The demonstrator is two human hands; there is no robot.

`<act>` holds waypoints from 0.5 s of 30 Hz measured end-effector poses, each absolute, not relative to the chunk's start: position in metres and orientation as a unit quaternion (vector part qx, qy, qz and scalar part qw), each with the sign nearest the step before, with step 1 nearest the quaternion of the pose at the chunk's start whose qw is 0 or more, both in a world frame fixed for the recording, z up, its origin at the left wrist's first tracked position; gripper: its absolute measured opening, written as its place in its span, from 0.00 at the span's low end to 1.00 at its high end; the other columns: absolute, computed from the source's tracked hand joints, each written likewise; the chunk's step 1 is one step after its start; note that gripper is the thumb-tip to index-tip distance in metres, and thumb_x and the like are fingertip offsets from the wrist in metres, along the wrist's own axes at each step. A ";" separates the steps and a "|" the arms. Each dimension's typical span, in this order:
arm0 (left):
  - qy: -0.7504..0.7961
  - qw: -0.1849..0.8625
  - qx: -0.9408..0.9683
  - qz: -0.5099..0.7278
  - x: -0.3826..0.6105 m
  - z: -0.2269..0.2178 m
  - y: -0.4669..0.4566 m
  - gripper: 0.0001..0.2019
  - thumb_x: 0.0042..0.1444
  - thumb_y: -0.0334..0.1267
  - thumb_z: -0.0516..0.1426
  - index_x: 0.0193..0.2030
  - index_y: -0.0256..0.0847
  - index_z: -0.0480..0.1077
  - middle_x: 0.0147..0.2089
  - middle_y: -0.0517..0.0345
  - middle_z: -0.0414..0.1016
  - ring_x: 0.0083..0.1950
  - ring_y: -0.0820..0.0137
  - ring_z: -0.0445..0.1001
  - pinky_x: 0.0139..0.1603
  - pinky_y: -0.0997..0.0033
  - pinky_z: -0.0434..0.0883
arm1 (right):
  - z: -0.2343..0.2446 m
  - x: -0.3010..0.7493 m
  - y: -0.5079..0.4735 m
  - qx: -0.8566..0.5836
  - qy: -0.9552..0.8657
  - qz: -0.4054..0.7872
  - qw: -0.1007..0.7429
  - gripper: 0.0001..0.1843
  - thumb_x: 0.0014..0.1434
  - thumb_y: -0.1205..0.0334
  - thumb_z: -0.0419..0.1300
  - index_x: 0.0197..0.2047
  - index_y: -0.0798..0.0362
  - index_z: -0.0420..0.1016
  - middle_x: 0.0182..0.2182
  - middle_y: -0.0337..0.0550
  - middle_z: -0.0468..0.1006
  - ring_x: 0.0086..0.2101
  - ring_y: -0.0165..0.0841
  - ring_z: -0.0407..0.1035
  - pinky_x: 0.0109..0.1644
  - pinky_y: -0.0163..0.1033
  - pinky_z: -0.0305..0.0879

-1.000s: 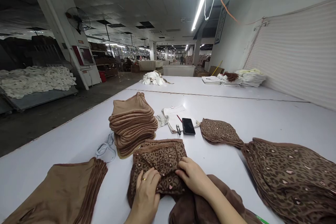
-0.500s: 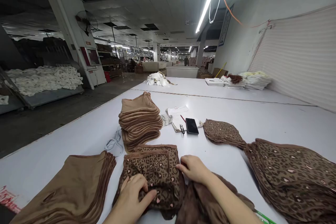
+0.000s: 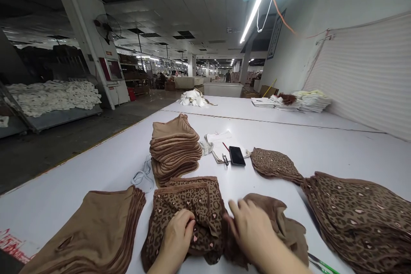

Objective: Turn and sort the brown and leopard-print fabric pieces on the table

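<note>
My left hand [image 3: 178,236] is closed at the front of a leopard-print fabric piece [image 3: 205,207] with small pink hearts, its thumb and fingertips pinching a fold. Under that piece lies another of the same print, its edge showing at the back. My right hand [image 3: 252,229], smeared by motion, is over a crumpled plain brown fabric [image 3: 289,227] just right of the print; whether its fingers grip is unclear. Behind my left hand rises a stack of folded tan-brown pieces [image 3: 175,147]. Another brown stack [image 3: 93,222] lies to the left.
Leopard-print stacks [image 3: 359,209] lie at the right, with a smaller pile [image 3: 276,162] behind. A phone [image 3: 236,156], papers [image 3: 220,150] and small black snips [image 3: 225,159] are mid-table. Green-handled scissors [image 3: 323,263] lie near the front. A pale cord [image 3: 143,177] is beside the tan stack.
My left hand's thumb and fingers have drawn together on the print. My right hand has shifted right and down from the print's edge onto the brown fabric, which is now bunched higher.
</note>
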State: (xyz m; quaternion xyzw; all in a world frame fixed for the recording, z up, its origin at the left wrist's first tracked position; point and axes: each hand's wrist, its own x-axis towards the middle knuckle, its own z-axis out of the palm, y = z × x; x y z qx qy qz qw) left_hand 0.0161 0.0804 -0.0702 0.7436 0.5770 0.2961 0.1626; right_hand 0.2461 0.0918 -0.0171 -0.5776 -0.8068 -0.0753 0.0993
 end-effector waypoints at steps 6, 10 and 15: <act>0.547 0.225 0.744 0.310 0.006 -0.055 0.071 0.12 0.63 0.35 0.51 0.28 0.43 0.67 0.31 0.60 0.73 0.35 0.66 0.75 0.37 0.70 0.68 | -0.076 0.263 0.069 -0.529 -0.835 -0.086 0.128 0.21 0.51 0.76 0.55 0.48 0.60 0.77 0.43 0.61 0.79 0.52 0.59 0.67 0.60 0.68 0.54; 0.528 0.247 0.734 0.348 0.014 -0.044 0.065 0.13 0.66 0.37 0.48 0.31 0.43 0.68 0.33 0.58 0.73 0.38 0.67 0.74 0.40 0.71 0.69 | -0.059 0.258 0.080 -0.520 -0.825 -0.089 0.202 0.17 0.64 0.71 0.48 0.50 0.60 0.74 0.47 0.60 0.77 0.52 0.52 0.67 0.59 0.64 0.56; 0.509 0.259 0.725 0.385 0.022 -0.039 0.062 0.13 0.66 0.37 0.46 0.34 0.42 0.68 0.36 0.56 0.73 0.41 0.66 0.73 0.44 0.69 0.69 | -0.035 0.208 0.064 -0.485 -0.801 0.093 0.337 0.16 0.63 0.65 0.56 0.54 0.51 0.71 0.43 0.51 0.75 0.42 0.43 0.70 0.46 0.47 0.68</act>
